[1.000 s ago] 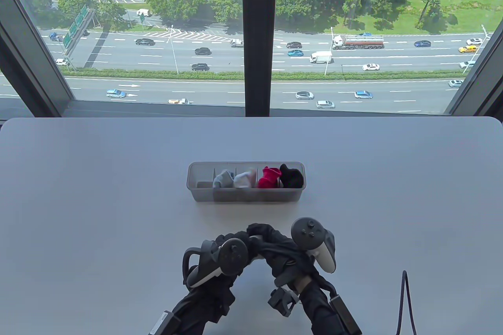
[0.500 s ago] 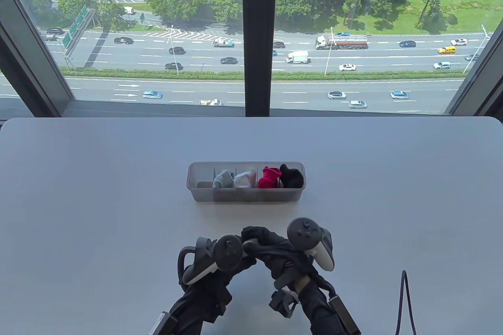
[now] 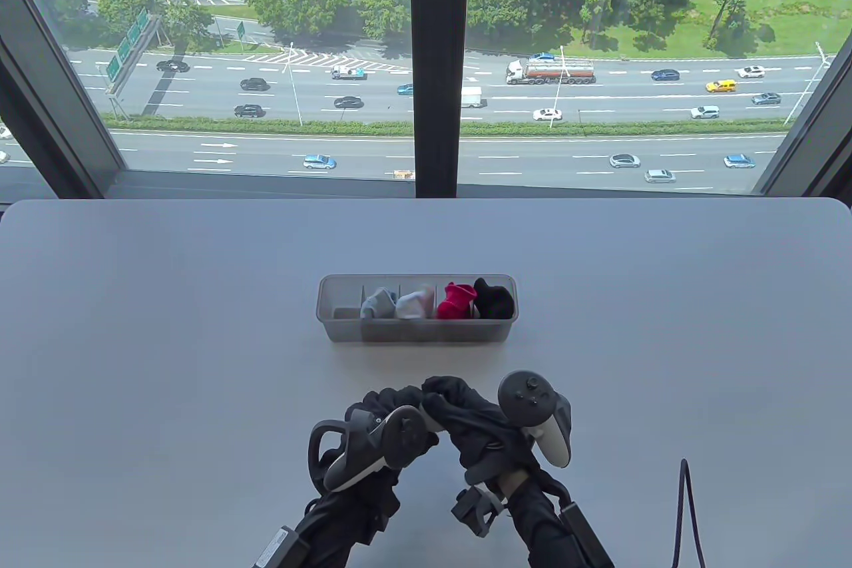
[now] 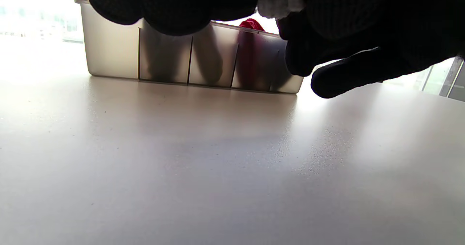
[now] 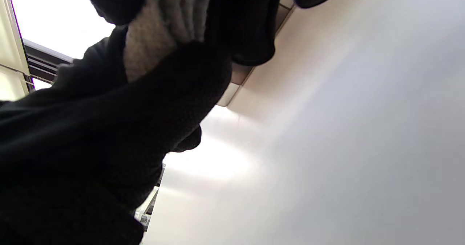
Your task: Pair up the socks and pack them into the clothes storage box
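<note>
Both the left hand and right hand have their fingers curled round a pale sock bundle, held above the tabletop just in front of the clothes storage box. No writing is legible.

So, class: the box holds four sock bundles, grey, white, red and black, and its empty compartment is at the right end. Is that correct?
Not quite. The storage box holds the grey, white, red and black bundles, but its empty compartment is at the left end, as the table view shows.
</note>
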The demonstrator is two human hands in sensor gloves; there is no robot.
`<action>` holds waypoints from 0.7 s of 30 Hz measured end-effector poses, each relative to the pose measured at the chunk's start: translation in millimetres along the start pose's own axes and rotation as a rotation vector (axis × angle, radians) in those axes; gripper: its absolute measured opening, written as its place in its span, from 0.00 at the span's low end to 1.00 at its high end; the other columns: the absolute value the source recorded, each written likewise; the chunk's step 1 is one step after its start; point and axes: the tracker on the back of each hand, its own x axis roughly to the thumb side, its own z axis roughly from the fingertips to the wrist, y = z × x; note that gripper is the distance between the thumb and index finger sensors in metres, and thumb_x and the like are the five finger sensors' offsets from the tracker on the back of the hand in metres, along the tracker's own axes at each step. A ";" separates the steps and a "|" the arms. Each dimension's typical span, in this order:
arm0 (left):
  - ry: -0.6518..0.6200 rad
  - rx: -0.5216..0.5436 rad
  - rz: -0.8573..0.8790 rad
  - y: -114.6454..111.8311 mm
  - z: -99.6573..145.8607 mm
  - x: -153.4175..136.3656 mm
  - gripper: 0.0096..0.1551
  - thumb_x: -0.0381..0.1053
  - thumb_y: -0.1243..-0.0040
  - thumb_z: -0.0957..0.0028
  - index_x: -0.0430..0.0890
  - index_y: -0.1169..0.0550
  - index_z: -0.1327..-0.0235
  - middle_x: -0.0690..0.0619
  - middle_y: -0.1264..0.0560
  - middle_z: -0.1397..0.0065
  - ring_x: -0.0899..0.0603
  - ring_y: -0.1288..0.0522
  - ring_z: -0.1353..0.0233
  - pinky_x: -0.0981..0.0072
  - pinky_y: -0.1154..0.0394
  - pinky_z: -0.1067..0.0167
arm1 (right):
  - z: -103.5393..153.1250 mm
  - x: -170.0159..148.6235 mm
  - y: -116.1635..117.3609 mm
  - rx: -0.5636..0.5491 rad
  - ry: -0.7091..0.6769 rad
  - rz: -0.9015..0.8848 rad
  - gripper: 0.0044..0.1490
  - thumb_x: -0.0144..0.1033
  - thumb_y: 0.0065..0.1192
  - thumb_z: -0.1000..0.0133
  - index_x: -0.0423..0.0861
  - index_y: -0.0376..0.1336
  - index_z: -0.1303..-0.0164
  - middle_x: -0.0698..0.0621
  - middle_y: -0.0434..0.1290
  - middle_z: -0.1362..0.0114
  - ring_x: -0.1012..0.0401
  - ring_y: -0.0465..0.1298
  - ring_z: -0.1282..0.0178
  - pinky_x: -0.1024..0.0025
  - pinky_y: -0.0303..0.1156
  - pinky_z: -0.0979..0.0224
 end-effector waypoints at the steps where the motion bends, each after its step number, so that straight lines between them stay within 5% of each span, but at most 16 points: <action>1: -0.010 -0.017 0.016 -0.6 -0.4 -1.7 0.37 0.63 0.39 0.50 0.41 0.29 0.37 0.46 0.20 0.50 0.42 0.20 0.52 0.40 0.24 0.41 | -0.5 1.2 1.0 0.032 -0.020 -0.007 0.41 0.49 0.58 0.37 0.56 0.47 0.15 0.43 0.59 0.14 0.42 0.61 0.17 0.33 0.51 0.19; 5: 0.006 -0.034 0.070 -0.6 -0.9 -8.9 0.36 0.66 0.42 0.50 0.41 0.25 0.40 0.45 0.17 0.53 0.40 0.17 0.54 0.38 0.22 0.43 | -2.0 6.1 -3.0 0.022 -0.031 0.085 0.37 0.44 0.64 0.40 0.54 0.56 0.20 0.43 0.67 0.20 0.48 0.72 0.25 0.40 0.59 0.19; 9: 0.005 0.027 0.042 1.9 1.2 -4.0 0.44 0.64 0.43 0.49 0.43 0.37 0.24 0.39 0.27 0.28 0.32 0.24 0.34 0.32 0.32 0.31 | 0.0 5.5 -3.9 -0.073 0.005 0.206 0.35 0.49 0.55 0.38 0.46 0.57 0.22 0.41 0.75 0.33 0.55 0.79 0.41 0.48 0.67 0.22; 12: -0.051 -0.005 0.079 1.7 0.1 -3.8 0.41 0.62 0.44 0.49 0.40 0.35 0.29 0.42 0.24 0.38 0.38 0.22 0.43 0.36 0.29 0.34 | 1.1 0.9 -6.1 -0.042 -0.007 0.114 0.36 0.51 0.56 0.38 0.44 0.58 0.23 0.42 0.76 0.34 0.56 0.80 0.42 0.48 0.67 0.22; 15: -0.064 0.027 0.127 4.6 0.5 -7.9 0.40 0.63 0.42 0.51 0.39 0.33 0.34 0.45 0.21 0.52 0.45 0.21 0.58 0.43 0.22 0.46 | -1.1 -4.1 -6.3 0.081 -0.023 -0.074 0.41 0.47 0.62 0.40 0.47 0.54 0.18 0.36 0.68 0.22 0.46 0.75 0.29 0.42 0.64 0.22; 17: -0.084 0.022 0.174 4.5 0.3 -11.0 0.40 0.63 0.41 0.52 0.38 0.32 0.35 0.45 0.20 0.55 0.46 0.21 0.62 0.45 0.21 0.50 | -1.8 -5.7 -6.5 0.128 -0.028 -0.123 0.40 0.43 0.64 0.39 0.47 0.52 0.18 0.34 0.66 0.20 0.45 0.75 0.29 0.43 0.65 0.23; 19: -0.075 0.014 0.176 3.2 -0.3 -12.4 0.40 0.62 0.41 0.50 0.40 0.34 0.32 0.44 0.21 0.49 0.44 0.20 0.55 0.41 0.23 0.43 | -2.1 -2.9 -7.1 0.053 -0.015 -0.066 0.37 0.43 0.64 0.39 0.48 0.55 0.21 0.38 0.71 0.25 0.52 0.79 0.35 0.48 0.69 0.24; 21: -0.049 -0.060 0.146 2.5 -1.6 -12.4 0.46 0.62 0.45 0.46 0.44 0.47 0.21 0.40 0.34 0.23 0.33 0.29 0.27 0.31 0.35 0.28 | -0.2 1.3 -8.6 -0.060 0.013 0.034 0.36 0.44 0.64 0.39 0.48 0.55 0.22 0.39 0.72 0.27 0.55 0.79 0.37 0.49 0.70 0.24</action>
